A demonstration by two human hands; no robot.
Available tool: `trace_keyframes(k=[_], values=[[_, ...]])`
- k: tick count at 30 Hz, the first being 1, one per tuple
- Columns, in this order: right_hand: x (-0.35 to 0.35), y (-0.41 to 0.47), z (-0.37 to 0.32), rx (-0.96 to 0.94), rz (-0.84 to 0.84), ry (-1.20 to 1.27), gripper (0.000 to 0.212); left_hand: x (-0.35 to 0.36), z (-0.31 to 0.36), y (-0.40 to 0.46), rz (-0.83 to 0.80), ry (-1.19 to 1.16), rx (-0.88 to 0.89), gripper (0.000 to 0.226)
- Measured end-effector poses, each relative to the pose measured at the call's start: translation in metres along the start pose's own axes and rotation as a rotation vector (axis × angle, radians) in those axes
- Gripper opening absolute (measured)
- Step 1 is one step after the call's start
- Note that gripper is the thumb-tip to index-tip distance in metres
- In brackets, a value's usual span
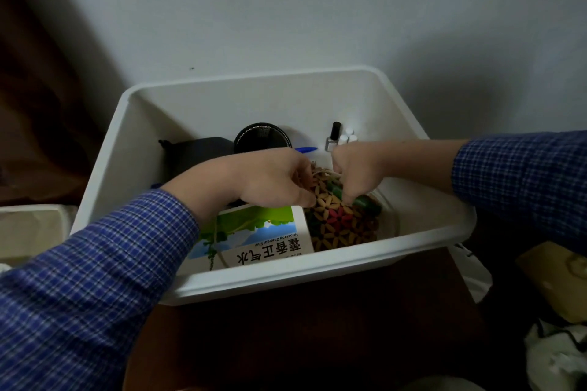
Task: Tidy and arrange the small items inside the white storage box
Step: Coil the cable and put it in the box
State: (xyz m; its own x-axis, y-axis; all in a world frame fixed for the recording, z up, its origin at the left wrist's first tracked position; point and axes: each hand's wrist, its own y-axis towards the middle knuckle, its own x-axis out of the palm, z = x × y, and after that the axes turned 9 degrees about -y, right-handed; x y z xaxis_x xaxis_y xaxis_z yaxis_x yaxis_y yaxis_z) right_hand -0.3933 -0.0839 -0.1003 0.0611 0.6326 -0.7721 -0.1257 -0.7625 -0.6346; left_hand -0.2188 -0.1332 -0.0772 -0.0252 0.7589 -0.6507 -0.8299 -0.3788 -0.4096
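Note:
The white storage box (133, 149) stands against the wall. Inside, at the front middle, lies a beaded mat (343, 225) of tan, red and green flower-shaped beads with loose cords. My left hand (270, 178) grips its upper left edge with curled fingers. My right hand (355, 168) pinches its upper right part, fingers pointing down. Left of the mat a white medicine carton (266, 235) with green and blue print lies flat. Behind are a black mesh cup (262, 138), a dark pouch (197, 151), a blue pen (306, 149), a nail polish bottle (333, 136) and small white vials (347, 136).
The box sits on a dark brown surface (317, 336). A pale container (28, 228) is at the left. White plastic and a cardboard piece (552, 282) lie at the right. A brown curtain (38, 89) hangs at the far left.

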Motion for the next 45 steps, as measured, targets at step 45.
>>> trace_keyframes(k=[45], values=[[0.000,-0.095,-0.039,-0.408,0.138,0.246,0.019,-0.004,-0.008,-0.074,0.335,-0.355,-0.107,0.032]])
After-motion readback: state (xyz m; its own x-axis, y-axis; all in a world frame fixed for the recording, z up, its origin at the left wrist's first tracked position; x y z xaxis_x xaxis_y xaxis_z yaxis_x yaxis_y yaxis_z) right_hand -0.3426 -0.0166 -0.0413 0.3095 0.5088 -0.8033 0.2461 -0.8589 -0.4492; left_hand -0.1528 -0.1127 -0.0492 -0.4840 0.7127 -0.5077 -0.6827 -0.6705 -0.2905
